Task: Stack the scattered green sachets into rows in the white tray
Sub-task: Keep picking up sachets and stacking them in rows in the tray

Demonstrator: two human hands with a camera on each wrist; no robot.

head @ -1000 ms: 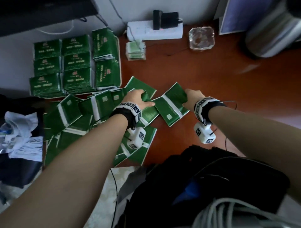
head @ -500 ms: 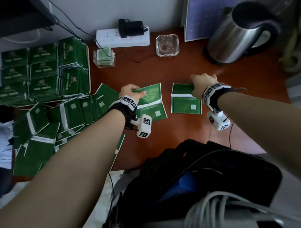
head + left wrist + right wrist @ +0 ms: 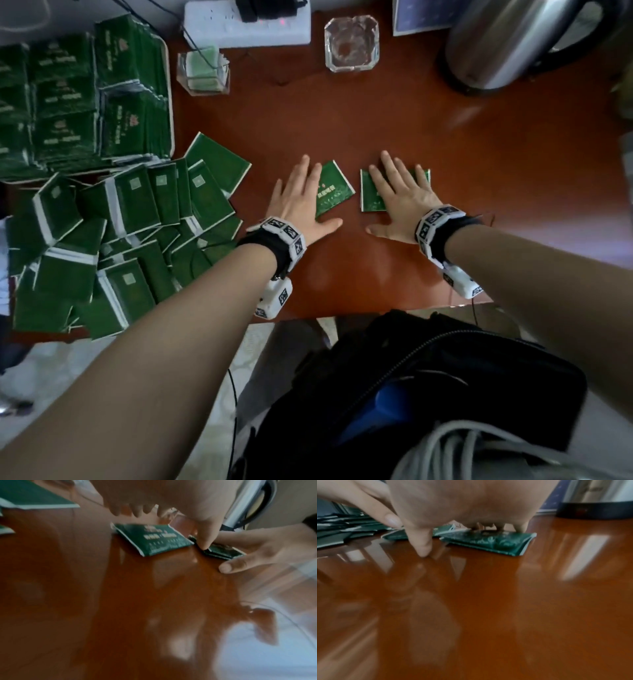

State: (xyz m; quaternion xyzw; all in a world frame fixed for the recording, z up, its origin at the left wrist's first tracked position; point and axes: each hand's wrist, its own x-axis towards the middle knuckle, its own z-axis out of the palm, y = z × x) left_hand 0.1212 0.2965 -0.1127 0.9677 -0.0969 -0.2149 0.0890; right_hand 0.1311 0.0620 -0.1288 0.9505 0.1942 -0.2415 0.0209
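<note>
Head view looks steeply down; both wrist views skim low, sharing the brown table [image 3: 342,120].

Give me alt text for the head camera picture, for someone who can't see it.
Two flat hands press separate green sachets on a reddish-brown table: the left hand on a tilted sachet, the right hand on a squarer sachet. Loose sachets spread left, below a filled white tray.

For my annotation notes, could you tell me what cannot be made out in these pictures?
- Head view: the white tray is cut off by the left edge, so its row count is unknown.
- Head view: the right hand covers most of its sachet.
- All views: the sachet print is too blurred to read.
- Right wrist view: the palm hides the fingertips.
</note>
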